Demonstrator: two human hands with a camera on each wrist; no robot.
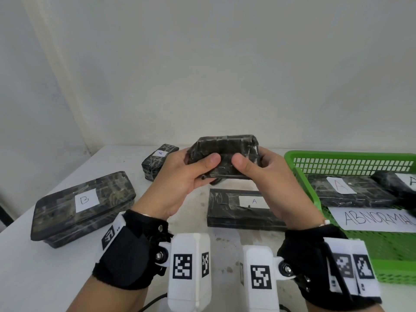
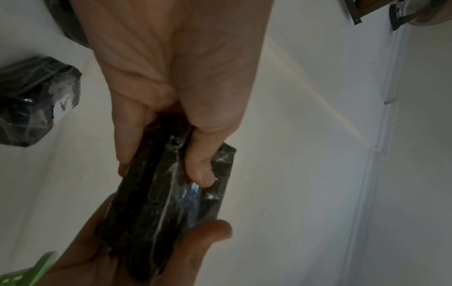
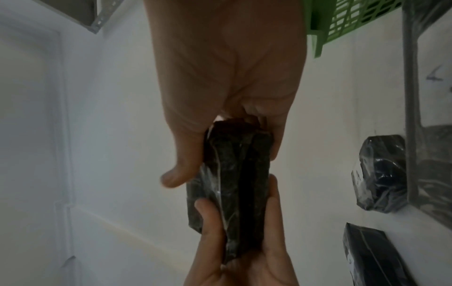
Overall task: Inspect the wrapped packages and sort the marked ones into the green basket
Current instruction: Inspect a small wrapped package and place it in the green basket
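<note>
Both hands, left hand (image 1: 180, 176) and right hand (image 1: 267, 176), grip the held package (image 1: 225, 152) above mid-table (image 1: 33, 278); an A-labelled package (image 1: 238, 208) lies beneath. The green basket (image 1: 299, 176) at the right edge holds two A-labelled packages (image 1: 351, 192).

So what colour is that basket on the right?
Bright green basket, with a lattice wall; the head view shows it best.
</note>
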